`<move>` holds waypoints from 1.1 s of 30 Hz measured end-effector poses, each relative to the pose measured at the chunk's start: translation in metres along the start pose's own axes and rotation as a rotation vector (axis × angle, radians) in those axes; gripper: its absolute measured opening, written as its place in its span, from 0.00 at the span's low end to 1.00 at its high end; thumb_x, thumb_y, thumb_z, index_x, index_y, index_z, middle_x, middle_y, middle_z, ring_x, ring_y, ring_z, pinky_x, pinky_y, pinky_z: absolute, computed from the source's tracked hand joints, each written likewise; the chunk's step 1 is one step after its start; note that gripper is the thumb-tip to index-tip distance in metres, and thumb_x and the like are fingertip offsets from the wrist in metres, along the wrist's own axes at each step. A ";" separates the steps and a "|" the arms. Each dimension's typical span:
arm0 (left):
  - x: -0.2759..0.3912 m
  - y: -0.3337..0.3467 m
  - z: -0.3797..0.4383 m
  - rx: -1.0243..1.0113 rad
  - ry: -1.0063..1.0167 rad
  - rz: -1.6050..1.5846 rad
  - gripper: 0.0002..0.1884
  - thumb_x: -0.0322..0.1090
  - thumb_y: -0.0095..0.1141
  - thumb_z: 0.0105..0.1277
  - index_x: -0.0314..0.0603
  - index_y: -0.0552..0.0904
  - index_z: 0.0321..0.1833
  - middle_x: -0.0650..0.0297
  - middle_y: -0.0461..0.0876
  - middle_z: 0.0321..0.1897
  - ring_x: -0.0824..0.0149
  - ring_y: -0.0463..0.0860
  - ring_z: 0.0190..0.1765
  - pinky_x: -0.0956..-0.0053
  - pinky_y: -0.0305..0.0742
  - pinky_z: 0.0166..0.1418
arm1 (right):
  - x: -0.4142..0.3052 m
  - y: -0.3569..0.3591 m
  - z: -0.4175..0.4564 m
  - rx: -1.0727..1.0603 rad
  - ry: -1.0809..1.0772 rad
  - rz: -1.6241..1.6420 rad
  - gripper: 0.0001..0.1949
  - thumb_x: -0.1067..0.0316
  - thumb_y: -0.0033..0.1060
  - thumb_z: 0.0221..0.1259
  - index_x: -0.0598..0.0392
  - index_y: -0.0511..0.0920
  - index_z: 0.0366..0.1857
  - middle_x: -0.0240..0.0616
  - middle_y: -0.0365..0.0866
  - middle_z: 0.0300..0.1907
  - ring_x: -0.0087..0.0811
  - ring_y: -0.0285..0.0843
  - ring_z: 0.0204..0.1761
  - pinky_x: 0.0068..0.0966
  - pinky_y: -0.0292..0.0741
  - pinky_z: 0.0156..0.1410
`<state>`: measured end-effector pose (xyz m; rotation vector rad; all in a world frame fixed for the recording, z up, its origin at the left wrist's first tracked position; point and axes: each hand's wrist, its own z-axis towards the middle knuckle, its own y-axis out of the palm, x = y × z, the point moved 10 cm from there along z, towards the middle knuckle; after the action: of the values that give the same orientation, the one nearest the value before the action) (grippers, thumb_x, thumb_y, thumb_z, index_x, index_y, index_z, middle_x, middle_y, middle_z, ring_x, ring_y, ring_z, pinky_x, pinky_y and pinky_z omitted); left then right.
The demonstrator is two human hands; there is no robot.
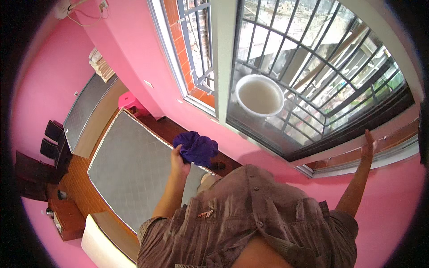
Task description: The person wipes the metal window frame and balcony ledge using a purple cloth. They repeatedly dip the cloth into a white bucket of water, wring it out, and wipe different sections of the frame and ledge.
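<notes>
A crumpled purple cloth (196, 149) is held in my left hand (180, 160), out in front of my body at the centre of the view. My right hand (368, 144) reaches out to the right, against the lower frame of a glass window pane (285, 137); it holds nothing that I can see, and its fingers are partly hidden by the angle. Behind the pane are dark metal window bars (295, 43). A white round basin (259, 95) with cloudy contents shows at the pane; whether it stands behind the glass or is mirrored in it, I cannot tell.
Below lies a large grey-topped surface with a white edge (134, 167). Further left are a grey-topped table (88, 100) with folded cloths (100, 65), a pink stool (129, 100), dark chairs (53, 140) and a red-brown wooden cabinet (68, 217). A cream padded piece (100, 244) stands lower left.
</notes>
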<state>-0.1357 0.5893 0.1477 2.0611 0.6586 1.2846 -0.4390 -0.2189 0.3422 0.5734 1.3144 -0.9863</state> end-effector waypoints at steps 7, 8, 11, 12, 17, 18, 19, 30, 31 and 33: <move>0.017 -0.014 0.008 0.158 -0.007 -0.017 0.17 0.37 0.45 0.67 0.35 0.81 0.50 0.56 0.85 0.47 0.57 0.84 0.51 0.61 0.75 0.62 | -0.066 -0.005 -0.072 -0.035 0.064 -0.588 0.24 0.53 0.59 0.67 0.55 0.74 0.62 0.44 0.73 0.62 0.36 0.65 0.64 0.39 0.58 0.71; 0.026 -0.019 0.009 0.196 0.000 -0.023 0.17 0.37 0.45 0.67 0.34 0.81 0.50 0.56 0.85 0.47 0.57 0.83 0.51 0.61 0.75 0.63 | -0.101 0.016 -0.093 -0.072 0.049 -0.770 0.21 0.55 0.58 0.68 0.55 0.77 0.59 0.45 0.77 0.58 0.36 0.72 0.59 0.39 0.65 0.67; 0.032 0.003 0.018 0.049 0.047 -0.054 0.18 0.38 0.45 0.67 0.34 0.81 0.51 0.55 0.85 0.49 0.56 0.83 0.53 0.61 0.74 0.64 | -0.155 0.072 -0.159 -0.028 0.084 -0.919 0.16 0.56 0.56 0.70 0.56 0.81 0.50 0.43 0.83 0.46 0.32 0.80 0.47 0.31 0.75 0.53; 0.029 -0.004 0.024 0.078 0.028 -0.079 0.19 0.38 0.45 0.67 0.34 0.81 0.52 0.54 0.84 0.51 0.55 0.83 0.54 0.60 0.73 0.66 | -0.164 0.084 -0.174 0.006 0.102 -0.949 0.16 0.55 0.56 0.70 0.57 0.82 0.47 0.42 0.84 0.42 0.30 0.81 0.43 0.27 0.76 0.48; 0.046 -0.002 0.038 0.021 0.002 -0.050 0.22 0.41 0.47 0.64 0.37 0.79 0.56 0.55 0.83 0.53 0.53 0.80 0.57 0.57 0.71 0.66 | -0.220 0.401 -0.247 -0.656 -0.533 -0.674 0.15 0.58 0.66 0.59 0.55 0.82 0.45 0.45 0.83 0.47 0.41 0.81 0.51 0.34 0.75 0.59; 0.049 0.013 0.037 -0.022 -0.004 -0.059 0.20 0.40 0.46 0.65 0.36 0.80 0.54 0.55 0.84 0.51 0.54 0.81 0.56 0.57 0.72 0.66 | -0.237 0.447 -0.261 -0.741 -0.810 -0.622 0.13 0.61 0.65 0.59 0.53 0.82 0.45 0.43 0.83 0.46 0.43 0.80 0.52 0.37 0.76 0.60; 0.053 0.026 0.036 -0.060 -0.007 -0.063 0.19 0.40 0.45 0.65 0.36 0.81 0.52 0.56 0.84 0.50 0.54 0.82 0.55 0.58 0.73 0.65 | -0.257 0.487 -0.273 -0.801 -0.977 -0.603 0.12 0.61 0.63 0.59 0.54 0.82 0.43 0.42 0.83 0.43 0.42 0.79 0.53 0.38 0.71 0.66; 0.062 -0.002 0.037 -0.101 0.014 -0.175 0.26 0.43 0.49 0.62 0.35 0.76 0.61 0.51 0.79 0.59 0.51 0.78 0.61 0.56 0.69 0.69 | -0.230 0.685 -0.185 -0.778 -1.348 -2.190 0.07 0.66 0.61 0.57 0.47 0.87 0.37 0.32 0.87 0.42 0.33 0.83 0.44 0.42 0.70 0.53; 0.072 -0.012 0.030 -0.071 0.050 -0.162 0.26 0.43 0.49 0.62 0.35 0.76 0.61 0.51 0.79 0.59 0.51 0.78 0.61 0.56 0.69 0.69 | -0.234 0.684 -0.199 -0.797 -1.350 -2.240 0.07 0.67 0.61 0.57 0.46 0.87 0.36 0.30 0.87 0.41 0.34 0.84 0.42 0.40 0.70 0.50; 0.081 -0.024 0.025 -0.032 0.083 -0.149 0.25 0.43 0.48 0.63 0.36 0.77 0.60 0.52 0.80 0.57 0.52 0.79 0.60 0.57 0.69 0.69 | -0.246 0.671 -0.213 -0.779 -1.378 -2.197 0.07 0.65 0.59 0.60 0.43 0.87 0.37 0.28 0.87 0.38 0.33 0.85 0.43 0.39 0.71 0.45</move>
<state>-0.0826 0.6558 0.1706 1.9034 0.8085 1.2915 0.0298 0.3565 0.4171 -2.2934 0.3588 -1.6264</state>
